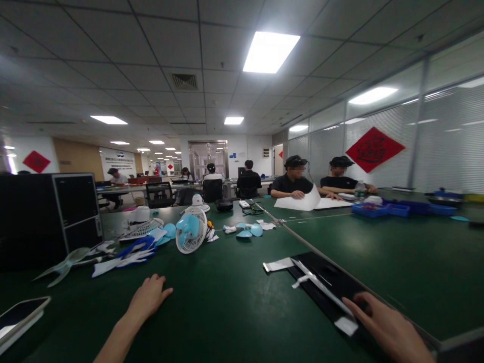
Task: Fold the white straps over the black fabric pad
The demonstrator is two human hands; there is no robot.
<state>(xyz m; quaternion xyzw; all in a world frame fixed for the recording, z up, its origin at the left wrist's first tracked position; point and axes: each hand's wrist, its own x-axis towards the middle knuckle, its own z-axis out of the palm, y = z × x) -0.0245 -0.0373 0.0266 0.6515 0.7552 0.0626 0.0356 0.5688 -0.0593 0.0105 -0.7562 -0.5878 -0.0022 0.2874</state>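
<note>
My left hand (148, 298) lies palm down on the green table, fingers slightly bent and thumb apart, holding nothing. Beyond it are a pair of blue-and-white gloves (130, 256) and a small fan head (191, 231) with light blue blades behind a white grille. On the right, my right hand (383, 322) hovers over or rests on the near end of a flat black panel (321, 275); contact is unclear. Its thumb and forefinger are apart, with a dark gap between them. Along the panel runs a long white strip (321, 287), with white pieces at both ends.
A black computer tower (49, 214) stands at left, with a phone (20, 317) nearer me. Loose blue fan blades (249, 231) lie mid-table. Across the table, a person (295, 179) handles a large white sheet (298, 201), beside another person (338, 176). Blue trays (370, 209) stand far right.
</note>
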